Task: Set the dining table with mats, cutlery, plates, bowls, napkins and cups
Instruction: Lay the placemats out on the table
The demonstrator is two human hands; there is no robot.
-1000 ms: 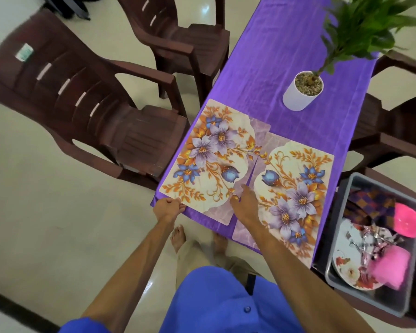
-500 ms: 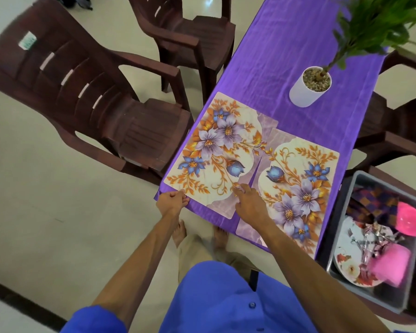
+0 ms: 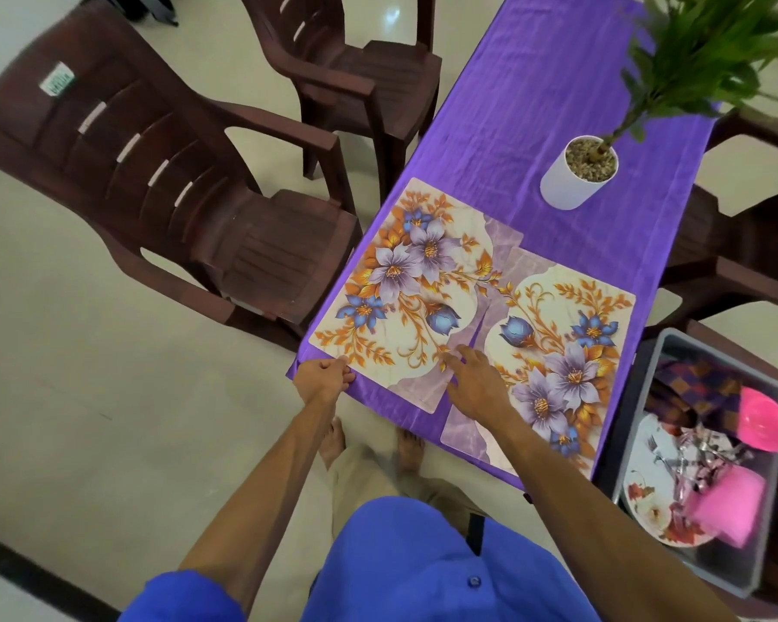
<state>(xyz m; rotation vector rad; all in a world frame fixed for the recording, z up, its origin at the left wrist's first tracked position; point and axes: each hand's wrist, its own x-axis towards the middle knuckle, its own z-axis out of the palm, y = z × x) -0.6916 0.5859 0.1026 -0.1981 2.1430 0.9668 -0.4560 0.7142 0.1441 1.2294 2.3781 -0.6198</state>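
Left floral placemat [image 3: 405, 289] corner is being pinched by left hand [image 3: 322, 380]; right hand [image 3: 477, 386], fingers straight, is being pressed on it | right floral placemat [image 3: 553, 352] adjacent

Bright, even indoor light, wide-angle view

A soft glare spot shines on the pale floor [image 3: 394, 13] at the top; shadows are faint. The chairs [image 3: 162, 181] bow outward near the edges, and the plant leaves [image 3: 710, 51] look slightly blurred.

I count two floral mats [image 3: 405, 285] [image 3: 558, 352], one potted plant [image 3: 578, 172], one grey tub [image 3: 710, 576], two pink bowls [image 3: 762, 419] [image 3: 728, 505].
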